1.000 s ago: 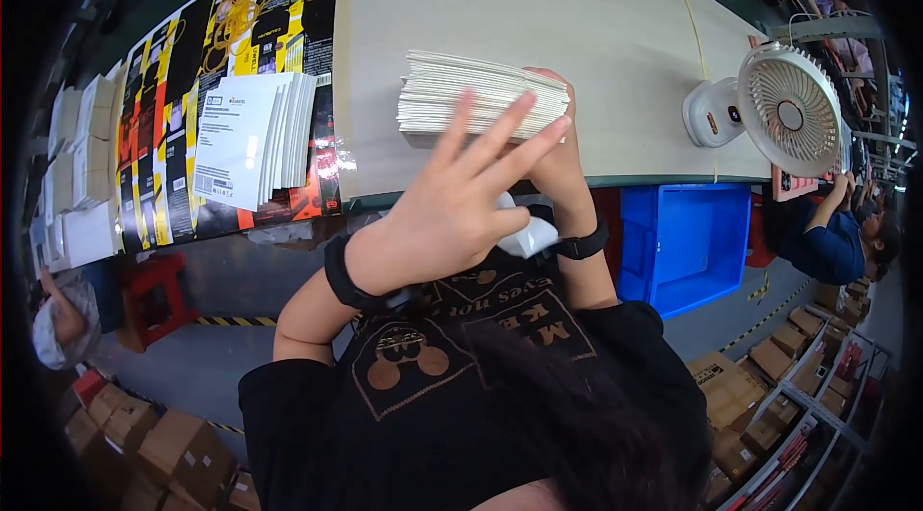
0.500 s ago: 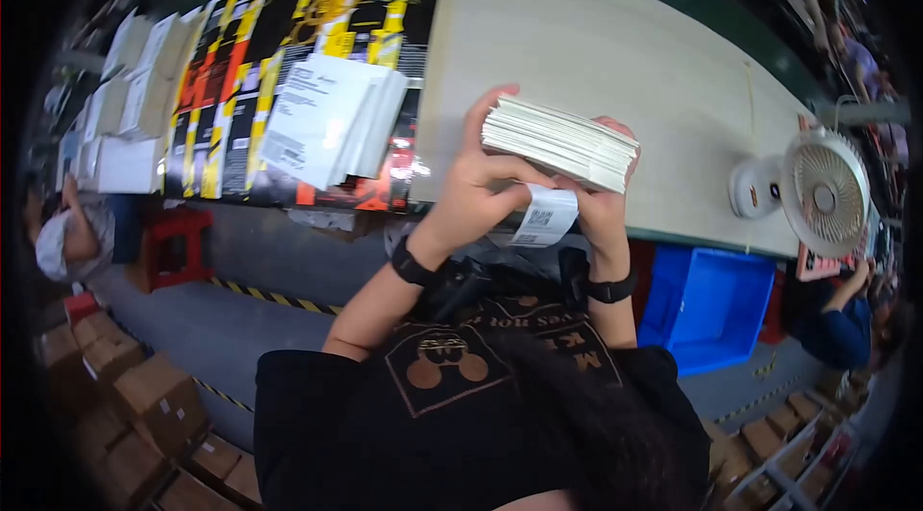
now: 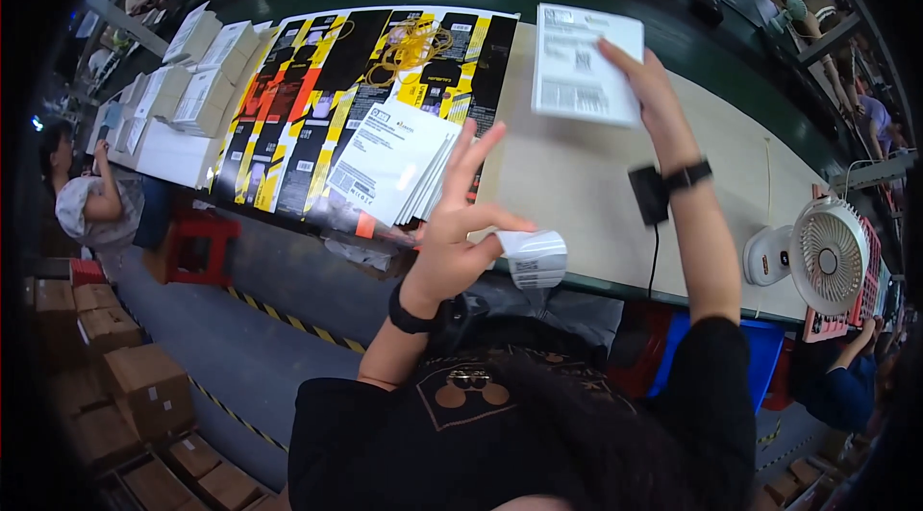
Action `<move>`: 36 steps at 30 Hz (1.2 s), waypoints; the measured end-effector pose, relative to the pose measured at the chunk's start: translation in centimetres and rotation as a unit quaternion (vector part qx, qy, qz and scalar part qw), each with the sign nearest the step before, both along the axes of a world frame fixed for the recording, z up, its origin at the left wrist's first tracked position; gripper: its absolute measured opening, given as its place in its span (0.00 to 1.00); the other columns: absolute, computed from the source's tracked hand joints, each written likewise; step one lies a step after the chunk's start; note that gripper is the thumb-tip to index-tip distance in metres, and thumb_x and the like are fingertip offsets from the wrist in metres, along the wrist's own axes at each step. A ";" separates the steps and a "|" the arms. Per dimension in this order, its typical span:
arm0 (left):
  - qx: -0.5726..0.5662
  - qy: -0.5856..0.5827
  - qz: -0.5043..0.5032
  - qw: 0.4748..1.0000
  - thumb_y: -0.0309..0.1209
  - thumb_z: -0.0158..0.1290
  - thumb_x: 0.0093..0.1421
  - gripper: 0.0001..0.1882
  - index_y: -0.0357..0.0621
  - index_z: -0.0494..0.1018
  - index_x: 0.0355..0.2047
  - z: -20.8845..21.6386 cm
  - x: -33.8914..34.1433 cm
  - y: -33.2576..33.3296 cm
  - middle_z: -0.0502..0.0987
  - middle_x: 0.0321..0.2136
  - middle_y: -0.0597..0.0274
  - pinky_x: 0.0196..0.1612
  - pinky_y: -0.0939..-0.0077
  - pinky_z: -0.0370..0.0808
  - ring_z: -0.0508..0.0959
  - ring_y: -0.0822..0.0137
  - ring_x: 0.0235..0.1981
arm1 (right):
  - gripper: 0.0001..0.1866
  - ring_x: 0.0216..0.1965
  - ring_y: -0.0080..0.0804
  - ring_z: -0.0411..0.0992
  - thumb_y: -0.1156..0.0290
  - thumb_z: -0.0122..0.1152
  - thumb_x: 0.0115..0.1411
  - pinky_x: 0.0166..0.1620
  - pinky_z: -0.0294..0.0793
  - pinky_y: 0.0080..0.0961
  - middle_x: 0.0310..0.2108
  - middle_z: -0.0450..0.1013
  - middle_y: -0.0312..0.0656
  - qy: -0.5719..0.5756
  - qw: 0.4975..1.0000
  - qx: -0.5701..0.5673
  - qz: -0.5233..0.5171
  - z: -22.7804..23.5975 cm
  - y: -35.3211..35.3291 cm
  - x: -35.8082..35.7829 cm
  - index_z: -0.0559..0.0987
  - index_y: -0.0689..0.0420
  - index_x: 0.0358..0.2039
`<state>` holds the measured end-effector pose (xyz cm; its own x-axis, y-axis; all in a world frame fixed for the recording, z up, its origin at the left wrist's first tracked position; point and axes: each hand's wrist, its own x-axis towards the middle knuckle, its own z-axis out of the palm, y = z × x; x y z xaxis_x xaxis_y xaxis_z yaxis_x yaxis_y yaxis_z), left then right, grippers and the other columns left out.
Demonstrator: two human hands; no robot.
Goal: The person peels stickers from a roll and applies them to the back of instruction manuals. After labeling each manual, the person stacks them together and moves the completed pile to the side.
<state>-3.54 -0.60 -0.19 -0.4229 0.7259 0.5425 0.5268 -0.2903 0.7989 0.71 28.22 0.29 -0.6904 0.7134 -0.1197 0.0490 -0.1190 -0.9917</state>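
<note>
Between the thumb and index finger of my left hand (image 3: 452, 237) is a curled strip of white labels (image 3: 540, 259) with printed codes; the other fingers stick up. My right hand (image 3: 657, 98) grips a stack of white printed leaflets (image 3: 586, 59) by its right side, thumb on top, out over the far part of the table. The stack's printed face is up; its thickness is hidden. Left of my left hand, a fanned pile of similar leaflets (image 3: 394, 160) lies on printed black, yellow and red sheets (image 3: 288, 160).
Yellow rubber bands (image 3: 409, 49) lie on the printed sheets. More white stacks (image 3: 204, 98) stand at the table's left. A white fan (image 3: 827, 256) is at the right end. Below the edge are a blue bin (image 3: 760, 357) and a red stool (image 3: 197, 247). A person (image 3: 91, 189) sits at left.
My right hand has carried the leaflet stack from between both hands to the far side, turning it face up. My left hand has let go of the stack and keeps the label strip.
</note>
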 end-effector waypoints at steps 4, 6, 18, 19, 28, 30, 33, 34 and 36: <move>-0.020 0.050 0.068 0.996 0.19 0.51 0.42 0.11 0.47 0.79 0.25 2.3 -1.5 -4.0 0.58 0.60 0.47 0.63 0.53 0.44 0.50 0.44 0.64 | 0.34 0.39 0.35 0.75 0.58 0.63 0.54 0.42 0.74 0.25 0.44 0.73 0.51 -0.053 0.997 -0.022 0.047 -3.4 5.7 -5.1 0.65 0.74 0.50; -0.013 0.024 0.102 0.994 0.19 0.51 0.43 0.11 0.46 0.78 0.25 1.9 -3.0 -6.3 0.59 0.59 0.47 0.63 0.53 0.46 0.52 0.45 0.63 | 0.36 0.45 0.40 0.71 0.52 0.57 0.57 0.47 0.70 0.29 0.48 0.69 0.54 -0.269 0.945 0.184 -0.020 -4.1 5.9 -6.7 0.64 0.71 0.53; -0.151 -0.316 0.063 0.935 0.25 0.49 0.59 0.05 0.38 0.73 0.34 -3.6 -15.9 -8.5 0.61 0.58 0.54 0.56 0.73 0.62 0.68 0.69 0.52 | 0.34 0.63 0.39 0.51 0.49 0.45 0.63 0.63 0.48 0.33 0.61 0.53 0.46 0.098 0.921 0.344 -0.157 -1.7 -1.0 -4.2 0.57 0.62 0.60; -0.172 -0.370 0.060 0.911 0.26 0.49 0.59 0.05 0.37 0.72 0.34 -4.1 -16.1 -8.4 0.61 0.58 0.56 0.54 0.76 0.63 0.69 0.72 0.50 | 0.33 0.63 0.38 0.50 0.52 0.45 0.64 0.64 0.46 0.34 0.62 0.51 0.46 0.141 0.964 0.208 -0.089 -2.1 -3.6 -3.2 0.54 0.61 0.61; -0.247 -0.343 -0.028 0.906 0.23 0.49 0.57 0.03 0.37 0.71 0.32 -5.9 -12.2 -5.3 0.63 0.56 0.60 0.52 0.80 0.63 0.68 0.70 0.50 | 0.36 0.67 0.33 0.39 0.57 0.39 0.66 0.66 0.39 0.31 0.67 0.39 0.45 0.116 0.969 -0.206 0.074 -5.9 -20.2 1.1 0.37 0.61 0.65; -0.241 -0.318 -0.038 0.916 0.22 0.49 0.56 0.03 0.37 0.70 0.32 -6.1 -9.7 -4.7 0.63 0.55 0.58 0.53 0.80 0.62 0.67 0.68 0.51 | 0.36 0.67 0.34 0.39 0.58 0.39 0.67 0.66 0.39 0.29 0.67 0.38 0.46 0.115 0.962 -0.239 0.070 -5.2 -20.2 2.3 0.36 0.61 0.65; -0.175 -0.193 0.002 0.966 0.21 0.48 0.56 0.03 0.36 0.69 0.31 -5.5 -5.3 -2.9 0.63 0.55 0.53 0.56 0.76 0.59 0.64 0.61 0.55 | 0.35 0.67 0.35 0.39 0.59 0.38 0.67 0.66 0.40 0.28 0.67 0.39 0.46 0.107 0.959 -0.260 0.045 -4.7 -19.5 4.1 0.36 0.62 0.65; -0.177 -0.197 -0.003 0.964 0.21 0.48 0.56 0.03 0.36 0.69 0.31 -5.3 -4.2 -2.3 0.63 0.55 0.53 0.56 0.76 0.59 0.64 0.61 0.55 | 0.35 0.67 0.35 0.39 0.60 0.38 0.67 0.66 0.40 0.28 0.67 0.39 0.46 0.102 0.959 -0.262 0.031 -4.7 -19.3 4.7 0.37 0.62 0.65; -0.172 -0.204 0.011 0.964 0.21 0.47 0.56 0.04 0.35 0.68 0.32 -4.9 -2.1 -1.2 0.62 0.55 0.50 0.57 0.72 0.57 0.62 0.57 0.57 | 0.35 0.67 0.35 0.39 0.60 0.38 0.67 0.66 0.40 0.28 0.67 0.39 0.46 0.093 0.959 -0.266 0.010 -4.8 -18.9 6.4 0.37 0.62 0.65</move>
<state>-5.60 -1.76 -5.10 -0.5671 0.8217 0.0556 0.1506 0.0371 0.9879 7.11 9.33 -4.46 -0.7475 0.5721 -0.3375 -0.1149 -0.6118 -0.7826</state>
